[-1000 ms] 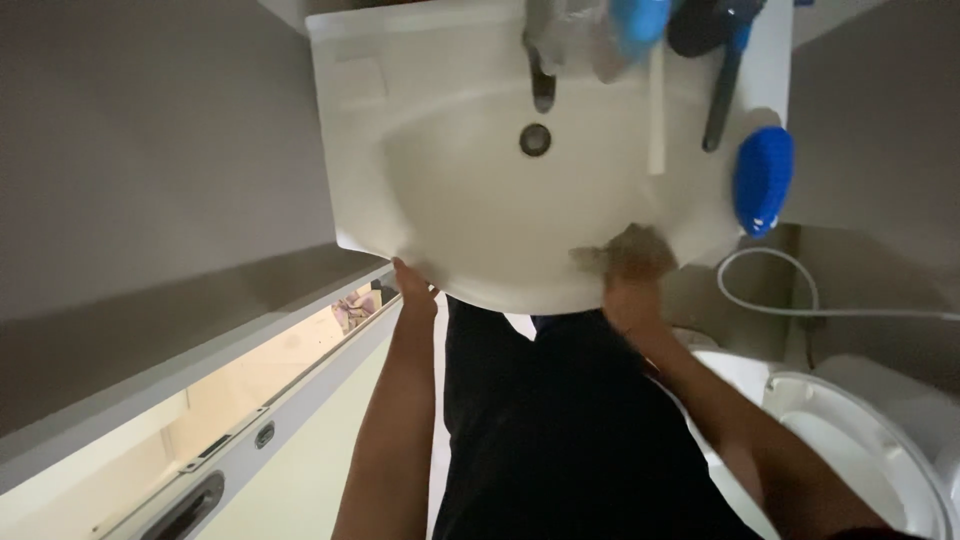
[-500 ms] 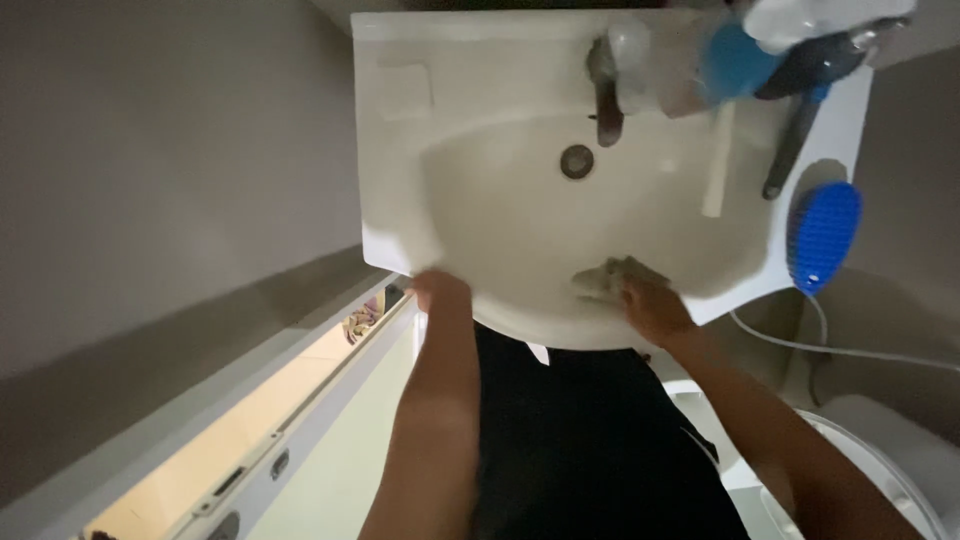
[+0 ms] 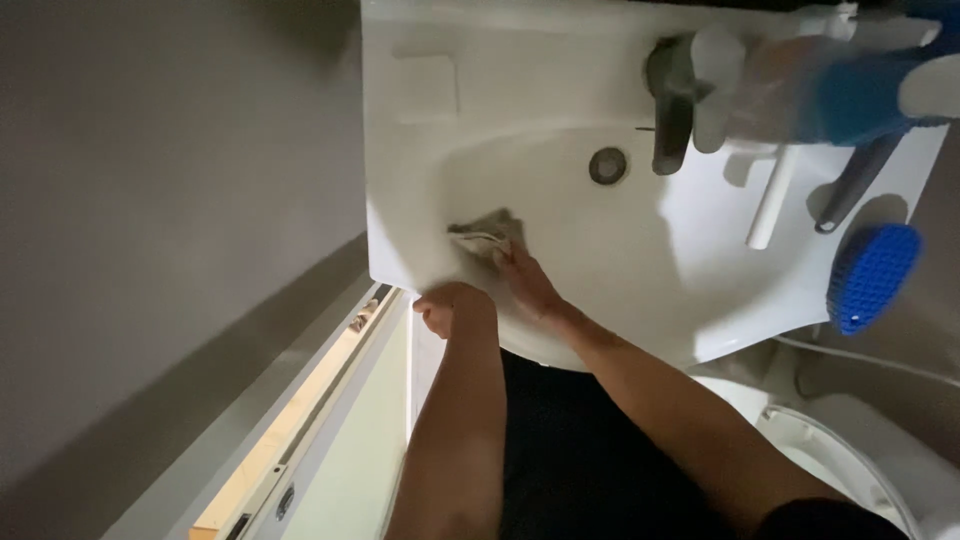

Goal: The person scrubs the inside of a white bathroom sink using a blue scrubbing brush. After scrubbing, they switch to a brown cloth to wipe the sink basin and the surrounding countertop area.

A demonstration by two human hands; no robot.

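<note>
A white washbasin (image 3: 420, 180) fills the upper middle of the head view, with a round drain (image 3: 607, 165) and a dark tap (image 3: 672, 110) behind it. My right hand (image 3: 525, 280) presses a small grey cloth (image 3: 485, 232) against the basin's inner left wall. My left hand (image 3: 445, 305) is curled over the basin's front left rim, beside the right hand.
A blue brush (image 3: 872, 275) lies on the basin's right ledge, near a white stick (image 3: 772, 200), a dark handle (image 3: 850, 190) and a blurred blue and white bottle (image 3: 850, 95). A toilet rim (image 3: 850, 460) sits at lower right. A grey wall and door frame (image 3: 300, 420) run along the left.
My right hand has slid the cloth from the basin's front right across to its left side. My left hand has stayed on the front rim. The view has shifted.
</note>
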